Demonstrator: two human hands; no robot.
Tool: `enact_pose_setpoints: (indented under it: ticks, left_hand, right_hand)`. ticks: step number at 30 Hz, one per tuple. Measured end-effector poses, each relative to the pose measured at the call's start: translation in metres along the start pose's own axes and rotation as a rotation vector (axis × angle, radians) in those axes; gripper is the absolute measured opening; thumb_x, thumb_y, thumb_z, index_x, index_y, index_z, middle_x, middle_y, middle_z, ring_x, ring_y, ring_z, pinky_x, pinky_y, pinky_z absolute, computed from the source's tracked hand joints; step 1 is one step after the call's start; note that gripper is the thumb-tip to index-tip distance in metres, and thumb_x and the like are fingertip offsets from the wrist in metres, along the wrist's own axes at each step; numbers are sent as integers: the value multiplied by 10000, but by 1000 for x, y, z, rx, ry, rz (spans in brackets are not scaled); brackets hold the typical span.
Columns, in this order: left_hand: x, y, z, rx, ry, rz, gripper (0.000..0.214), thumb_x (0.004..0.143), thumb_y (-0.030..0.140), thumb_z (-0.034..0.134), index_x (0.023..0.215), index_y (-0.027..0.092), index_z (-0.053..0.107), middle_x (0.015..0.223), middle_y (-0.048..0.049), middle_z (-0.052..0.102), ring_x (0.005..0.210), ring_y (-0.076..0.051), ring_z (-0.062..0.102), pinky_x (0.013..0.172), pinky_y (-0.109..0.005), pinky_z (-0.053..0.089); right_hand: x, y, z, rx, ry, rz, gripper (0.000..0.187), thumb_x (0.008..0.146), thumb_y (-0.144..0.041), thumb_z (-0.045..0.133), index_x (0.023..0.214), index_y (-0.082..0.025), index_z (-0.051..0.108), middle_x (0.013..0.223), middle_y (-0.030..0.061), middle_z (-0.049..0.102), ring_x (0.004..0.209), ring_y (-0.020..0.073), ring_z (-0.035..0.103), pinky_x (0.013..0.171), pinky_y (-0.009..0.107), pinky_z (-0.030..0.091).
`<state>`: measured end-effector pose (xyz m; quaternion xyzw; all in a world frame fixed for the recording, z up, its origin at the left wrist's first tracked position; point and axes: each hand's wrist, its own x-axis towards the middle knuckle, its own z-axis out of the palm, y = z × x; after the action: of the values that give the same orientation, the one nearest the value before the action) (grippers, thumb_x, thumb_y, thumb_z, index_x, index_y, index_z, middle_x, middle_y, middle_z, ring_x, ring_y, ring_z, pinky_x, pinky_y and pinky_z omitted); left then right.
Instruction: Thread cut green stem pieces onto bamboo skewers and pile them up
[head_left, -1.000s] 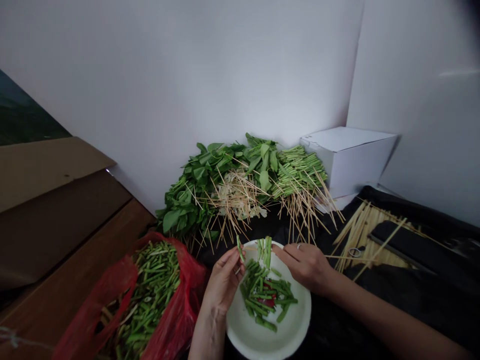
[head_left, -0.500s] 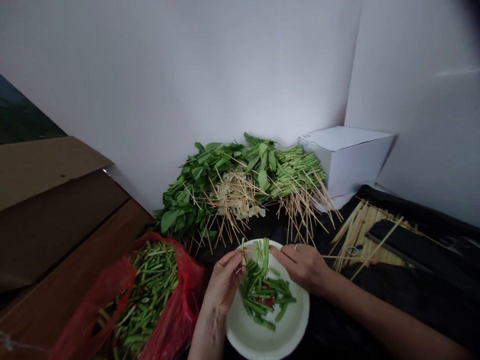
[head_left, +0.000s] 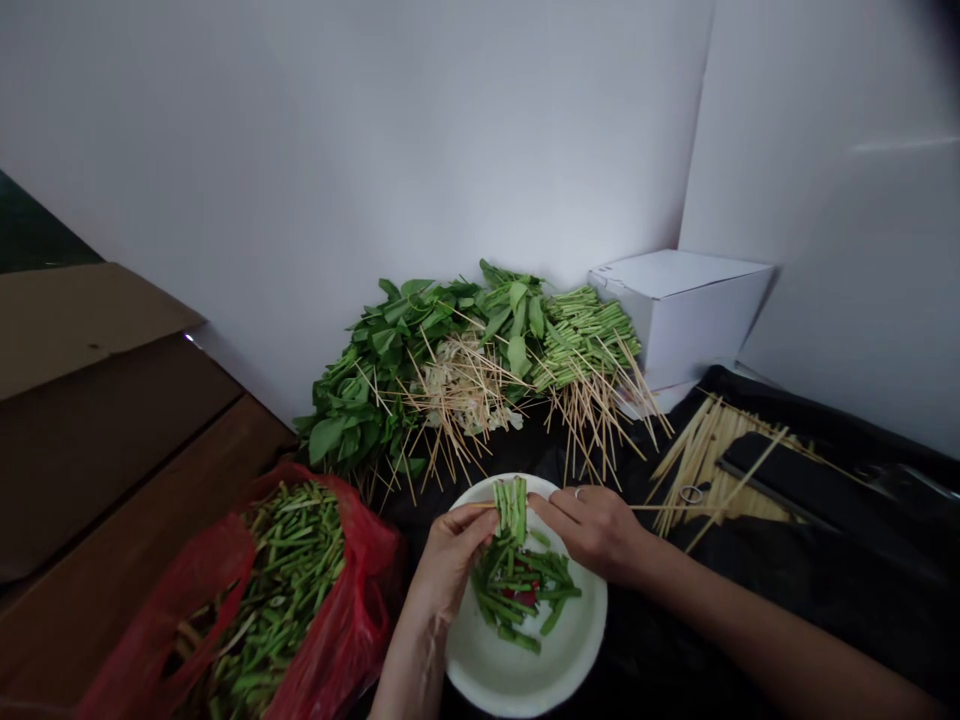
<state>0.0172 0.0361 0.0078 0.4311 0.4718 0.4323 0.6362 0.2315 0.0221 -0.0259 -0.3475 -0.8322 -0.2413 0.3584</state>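
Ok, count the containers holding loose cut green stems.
2. The red bag at lower left, beside the left hand; the white plate under both hands, where the right hand and left pinch a loaded skewer. Others may lie out of view.

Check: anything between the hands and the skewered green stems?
Nothing visible. The left hand and right hand both grip the skewered green stems directly, above the white plate.

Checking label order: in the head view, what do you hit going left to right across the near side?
In order: cardboard box → red bag of cut stems → left hand → skewer of green stems, pinched between both hands → right hand → loose bamboo skewers on the black cloth.
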Motion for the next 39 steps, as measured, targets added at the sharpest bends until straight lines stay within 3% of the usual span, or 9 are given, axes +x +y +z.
enact_pose_setpoints:
  ticks: [4,8,12,15,20,25,28,33,39]
  left_hand:
    - [7,3,-7,313,-87,99,304,702,342,763,947,163,785,869,-82,766,758,-199,652,731,-302,490]
    - [16,-5,-10,817,-65,214,122,695,244,705,756,194,797,768,-71,764,723,-235,651,711,-313,454]
    - [18,-10,1,1003,-86,331,114,688,180,679,661,234,775,679,-65,724,646,-225,611,677,-310,391]
    - [16,-10,8,972,-103,362,157,648,111,666,639,234,764,659,-65,700,648,-227,596,674,-307,370]
    - [10,-13,14,979,-353,379,230,562,21,668,610,236,733,652,-45,677,683,-235,578,681,-298,369]
    - [8,-19,23,1099,-184,442,214,593,23,686,547,232,694,616,-68,627,712,-263,574,740,-331,364]
    - [8,-19,23,1075,-148,444,169,649,78,696,583,232,714,654,-80,654,712,-256,581,739,-325,374]
    - [9,-12,7,829,-94,317,80,710,191,704,747,218,769,711,-56,715,678,-219,603,674,-289,403]
    - [6,-1,-10,397,25,171,135,675,249,790,746,140,756,713,-54,718,652,-156,615,636,-231,453]
  right_hand:
    - [0,6,1,-37,35,53,251,937,-169,483,1145,-87,597,740,23,606,626,133,523,571,296,365]
    - [-1,9,2,-45,32,68,239,936,-168,482,1122,-84,607,705,15,581,615,129,515,569,290,354]
    - [0,9,2,-41,13,67,234,944,-185,480,1118,-95,609,706,12,575,615,125,509,558,285,342]
    - [0,9,2,-45,24,75,231,943,-184,477,1111,-99,611,687,3,559,604,123,499,551,283,334]
    - [1,9,1,-41,20,79,236,945,-176,465,1114,-95,608,686,0,552,595,127,485,551,288,326]
    - [1,9,1,-45,33,75,238,949,-175,465,1125,-95,604,690,1,565,604,126,494,559,281,334]
    - [0,9,2,-43,20,79,246,938,-178,484,1138,-95,600,698,-1,568,605,128,499,556,286,343]
    - [2,10,-1,-27,37,102,239,926,-184,491,1116,-104,612,686,-8,568,588,116,504,533,283,347]
    - [5,9,-5,2,118,132,230,929,-177,495,1096,-97,632,677,-1,591,594,102,534,558,264,381]
